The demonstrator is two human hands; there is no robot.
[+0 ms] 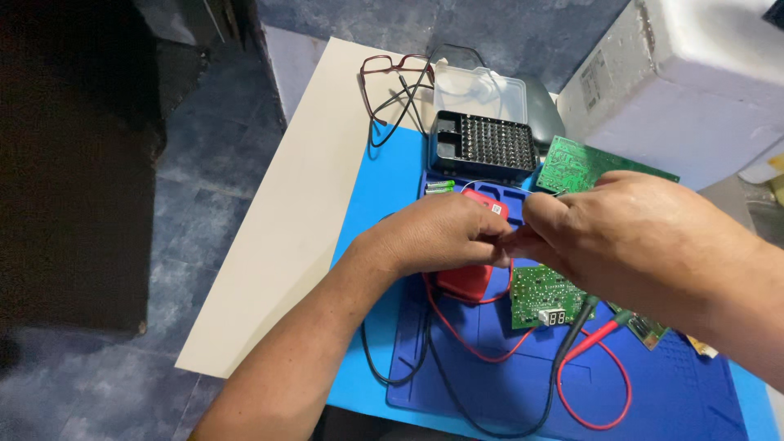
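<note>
Fingers of both hands met over a red meter (467, 282) that lay on the dark blue mat (653, 400). The left hand (433, 233) curled over the meter's upper part, fingertips pinched toward the right hand (621, 233), whose thumb and forefinger closed on something too small to make out; whether either hand truly gripped an item could not be told. A thin wire showed just above the right knuckles.

Judging by the layout, the work looked mid-way: the meter's red lead (600, 384) and black lead (457, 384) trailed loose across the mat, their probes lying idle beside a small green board (543, 298) with a digit display, touching nothing under test. A second board (576, 163) sat behind the hands, a third (645, 328) partly hidden under the right wrist.

Farther out, two green cells (439, 187) lay by the mat's tray edge, a black bit case (483, 145) stood open with its clear lid (480, 91) back, and glasses (392, 86) rested on the table (286, 229). A white foam block (694, 73) stood to the right.
</note>
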